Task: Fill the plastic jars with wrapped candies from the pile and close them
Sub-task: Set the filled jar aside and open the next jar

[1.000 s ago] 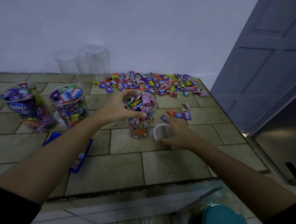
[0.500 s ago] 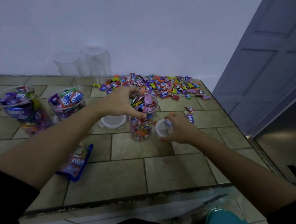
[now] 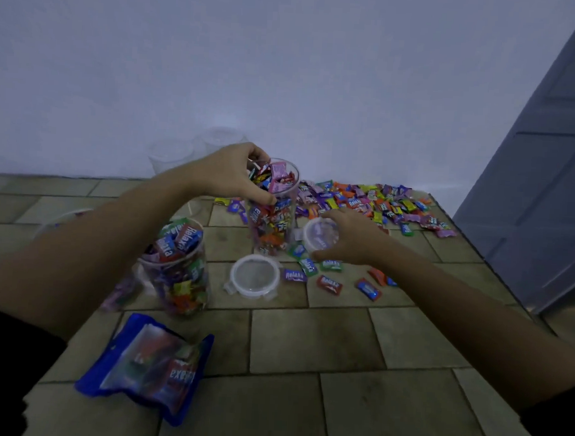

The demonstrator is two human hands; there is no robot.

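A clear plastic jar full of wrapped candies stands in the middle of the tiled counter. My left hand grips its rim from the left. Just right of the jar, my right hand holds a clear round lid, lifted slightly off the counter. A second clear lid lies flat in front of the jar. Another filled open jar stands to the left. The candy pile spreads along the back right.
Several loose candies lie near my right hand. A blue candy bag lies at the front left. Two empty clear jars stand by the wall. A grey door is at the right, beyond the counter edge.
My view has dropped closer to the counter. My right hand has picked the lid up beside the jar. My left hand stays on the jar's rim.
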